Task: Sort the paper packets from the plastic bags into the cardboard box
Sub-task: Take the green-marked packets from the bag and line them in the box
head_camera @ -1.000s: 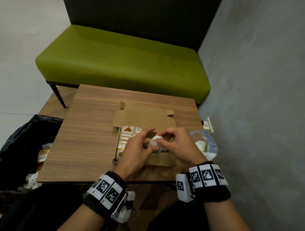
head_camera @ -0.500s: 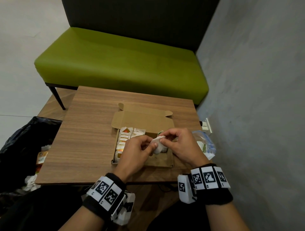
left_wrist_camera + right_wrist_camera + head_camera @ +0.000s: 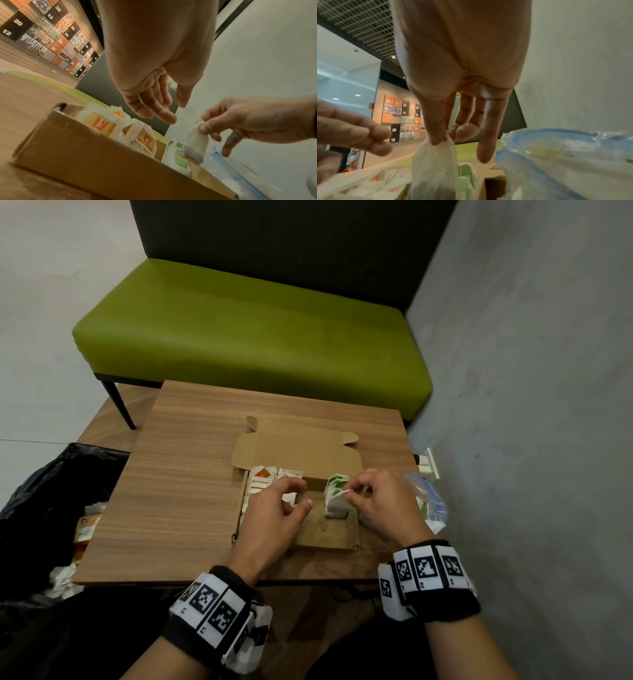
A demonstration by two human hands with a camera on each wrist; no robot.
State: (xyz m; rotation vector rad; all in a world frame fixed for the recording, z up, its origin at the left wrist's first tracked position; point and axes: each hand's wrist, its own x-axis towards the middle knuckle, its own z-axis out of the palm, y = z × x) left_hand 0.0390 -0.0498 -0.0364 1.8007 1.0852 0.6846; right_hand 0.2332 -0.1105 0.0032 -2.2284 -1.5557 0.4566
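Note:
An open cardboard box (image 3: 322, 537) sits on the wooden table (image 3: 185, 491). Orange-printed packets (image 3: 262, 477) stand along its left side and green-printed ones (image 3: 337, 482) at its right. My right hand (image 3: 347, 494) pinches the top of a white paper packet (image 3: 335, 503) between thumb and forefinger, hanging it over the green packets (image 3: 180, 158). The packet (image 3: 435, 162) dangles with a dark lower end. My left hand (image 3: 303, 494) hovers over the box's middle, fingers relaxed and holding nothing. A clear plastic bag (image 3: 428, 501) with a blue strip lies right of the box.
A green bench (image 3: 253, 337) stands behind the table. A grey wall (image 3: 531, 440) runs close along the right, with a white socket (image 3: 428, 467) low on it. A black rubbish bag (image 3: 41, 508) with scraps sits on the floor at the left.
Both hands held the white packet together before. My left hand has let go and drawn left. My right hand has carried the packet right, over the green packets.

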